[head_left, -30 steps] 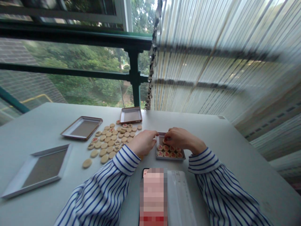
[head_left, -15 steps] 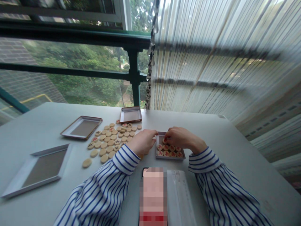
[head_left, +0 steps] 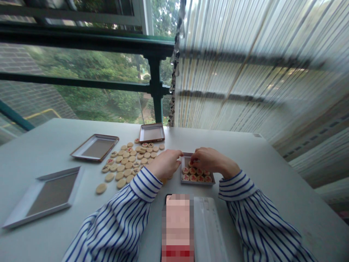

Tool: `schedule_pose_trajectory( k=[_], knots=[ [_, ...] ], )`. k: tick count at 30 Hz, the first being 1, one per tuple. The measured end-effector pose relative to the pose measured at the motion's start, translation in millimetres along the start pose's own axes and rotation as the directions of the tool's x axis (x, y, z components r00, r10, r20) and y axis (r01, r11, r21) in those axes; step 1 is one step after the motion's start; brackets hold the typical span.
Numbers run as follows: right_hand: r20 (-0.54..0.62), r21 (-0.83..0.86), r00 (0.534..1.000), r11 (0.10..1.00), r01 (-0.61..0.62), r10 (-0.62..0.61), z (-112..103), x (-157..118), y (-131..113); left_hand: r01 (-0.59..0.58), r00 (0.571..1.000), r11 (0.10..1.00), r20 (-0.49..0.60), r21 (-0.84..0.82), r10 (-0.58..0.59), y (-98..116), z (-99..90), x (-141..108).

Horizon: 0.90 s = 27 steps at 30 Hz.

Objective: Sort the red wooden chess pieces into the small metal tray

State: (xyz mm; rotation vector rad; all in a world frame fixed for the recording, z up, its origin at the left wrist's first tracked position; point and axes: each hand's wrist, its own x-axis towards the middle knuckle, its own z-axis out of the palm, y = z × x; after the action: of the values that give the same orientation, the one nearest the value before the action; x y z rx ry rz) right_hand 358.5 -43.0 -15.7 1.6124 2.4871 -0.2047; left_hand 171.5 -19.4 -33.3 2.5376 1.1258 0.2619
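A small shallow box [head_left: 197,183] holds round xiangqi pieces [head_left: 193,178] with red characters, lined up in rows at its near end. My right hand [head_left: 209,160] is over the far part of the box, its fingertips pinched on one xiangqi piece [head_left: 190,164] that they partly cover. At the box's left edge is my left hand [head_left: 167,163], fingers curled and fingertips against the far left corner. Just left of that hand, many loose pieces [head_left: 120,176] lie spread on the table, most blank side up, a few showing red or black characters.
Two brown-rimmed trays [head_left: 101,160] [head_left: 152,141] stand beyond the loose pieces. A larger white box lid [head_left: 51,215] lies at the left. Near me are a phone [head_left: 177,222] with a blurred screen and a clear plastic case [head_left: 208,225]. A railing and string curtain border the white table [head_left: 261,174].
Almost nothing differs. Both hands keep their places at the small box, and the view has shifted very slightly.
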Motion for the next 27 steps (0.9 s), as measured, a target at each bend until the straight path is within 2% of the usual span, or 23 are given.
schedule_pose_trajectory(
  k=[20,27],
  knots=[
    [0.014,0.034,1.000,0.999,-0.018,0.017,-1.6,-0.7,-1.5,-0.019,1.000,1.000,0.007,0.005,0.019,-2.8,1.0,-0.1],
    [0.017,-0.015,1.000,1.000,-0.012,0.013,-1.5,-0.1,-2.1,-0.024,1.000,0.999,-0.002,0.035,0.025,-4.2,3.0,0.9]
  ],
)
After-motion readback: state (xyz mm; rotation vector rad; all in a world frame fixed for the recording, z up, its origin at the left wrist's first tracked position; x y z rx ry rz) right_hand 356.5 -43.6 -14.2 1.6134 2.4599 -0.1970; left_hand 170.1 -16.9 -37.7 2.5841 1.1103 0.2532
